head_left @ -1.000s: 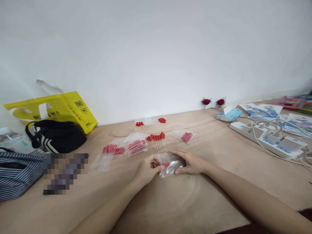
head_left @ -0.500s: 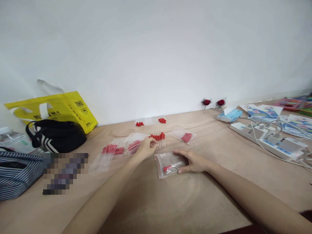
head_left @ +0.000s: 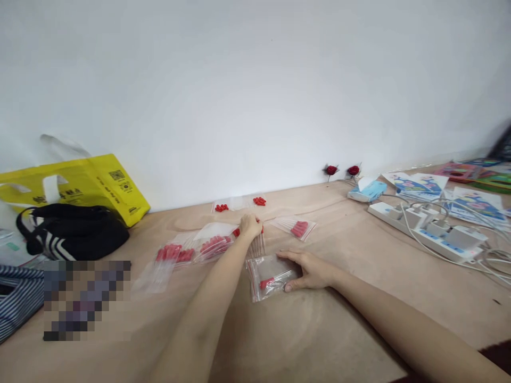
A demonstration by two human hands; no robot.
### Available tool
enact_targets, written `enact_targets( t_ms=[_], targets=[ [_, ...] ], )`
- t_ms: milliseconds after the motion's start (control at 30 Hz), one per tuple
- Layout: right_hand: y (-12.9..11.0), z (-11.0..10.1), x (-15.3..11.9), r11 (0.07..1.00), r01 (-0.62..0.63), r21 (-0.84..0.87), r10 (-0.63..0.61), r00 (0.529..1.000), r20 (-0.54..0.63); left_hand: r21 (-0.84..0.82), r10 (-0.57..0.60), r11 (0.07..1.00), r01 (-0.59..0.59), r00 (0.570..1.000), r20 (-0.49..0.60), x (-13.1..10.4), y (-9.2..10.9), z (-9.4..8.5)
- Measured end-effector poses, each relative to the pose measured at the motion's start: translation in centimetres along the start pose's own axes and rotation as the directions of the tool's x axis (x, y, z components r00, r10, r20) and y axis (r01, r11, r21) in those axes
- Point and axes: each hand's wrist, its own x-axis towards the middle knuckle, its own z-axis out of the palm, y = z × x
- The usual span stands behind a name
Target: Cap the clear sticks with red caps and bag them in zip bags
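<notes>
My left hand (head_left: 250, 227) is curled over the red ends of a row of thin clear-stemmed droppers (head_left: 259, 246). Its fingertips close at one red bulb, though the hand itself covers most of the grip. Lying nearer to me is a clear zip bag (head_left: 261, 264) with a red-bulbed dropper (head_left: 266, 283) in it. My right hand (head_left: 309, 270) rests on the bag's right side, thumb and fingers apart. Left of the row lie several clear bags of red-bulbed droppers (head_left: 215, 243), overlapping one another. Another such bag (head_left: 299, 229) lies to the right.
Small red pieces (head_left: 259, 201) lie on clear bags by the wall. At left stand a yellow bag (head_left: 115, 186), a black pouch (head_left: 88, 229) and a striped bag (head_left: 19, 298). At right are a power strip (head_left: 423, 234) with cables, a blue tissue pack (head_left: 367, 191) and printed sheets (head_left: 477, 207).
My left hand has moved forward and slightly right, from the left end of the dropper row to over its red bulbs. My right hand stays on the zip bag. The view has shifted slightly.
</notes>
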Motion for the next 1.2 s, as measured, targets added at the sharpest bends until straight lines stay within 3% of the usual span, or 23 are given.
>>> enact_targets(
  t_ms=[100,233,367,433,500,633,833,1033,1200],
  targets=[
    [0.0,0.0,0.0,1.000,-0.003,0.004,0.002,1.000,0.007,-0.098,-0.003,0.995,0.001,1.000,-0.025,0.1,0.5,-1.1],
    [0.1,0.0,0.0,1.000,-0.002,0.003,0.002,1.000,0.007,-0.279,0.007,0.960,-0.032,0.996,-0.092,-1.7,0.3,-4.9],
    [0.2,0.1,0.0,1.000,-0.011,0.003,0.011,1.000,0.006,-0.444,-0.002,0.894,-0.062,0.990,-0.143,-7.0,-2.4,-9.4],
    [0.2,0.1,-0.1,1.000,-0.007,0.004,0.007,1.000,0.003,-0.644,-0.044,0.762,-0.067,0.987,-0.154,-10.0,-4.4,-11.0],
    [0.2,0.1,-0.1,1.000,-0.002,0.004,0.002,1.000,0.000,-0.711,-0.093,0.703,-0.024,0.988,-0.124,-12.4,-6.2,-11.7],
    [0.2,0.2,-0.2,1.000,-0.015,0.008,0.015,1.000,0.002,-0.777,-0.231,0.626,0.069,0.968,-0.100,-14.9,-8.0,-11.4],
    [0.2,0.2,-0.2,1.000,-0.008,0.015,0.008,1.000,0.000,-0.826,-0.253,0.554,0.107,0.967,-0.044,-15.5,-7.2,-9.7],
    [0.7,0.5,-0.4,1.000,-0.020,0.007,0.020,1.000,-0.002,-0.781,-0.169,0.606,0.152,0.984,0.061,-16.5,-5.5,-8.4],
    [0.8,0.6,-0.3,1.000,0.003,0.027,-0.003,1.000,-0.021,-0.646,0.004,0.756,0.106,0.986,0.166,-16.6,-4.8,-7.3]
  ],
)
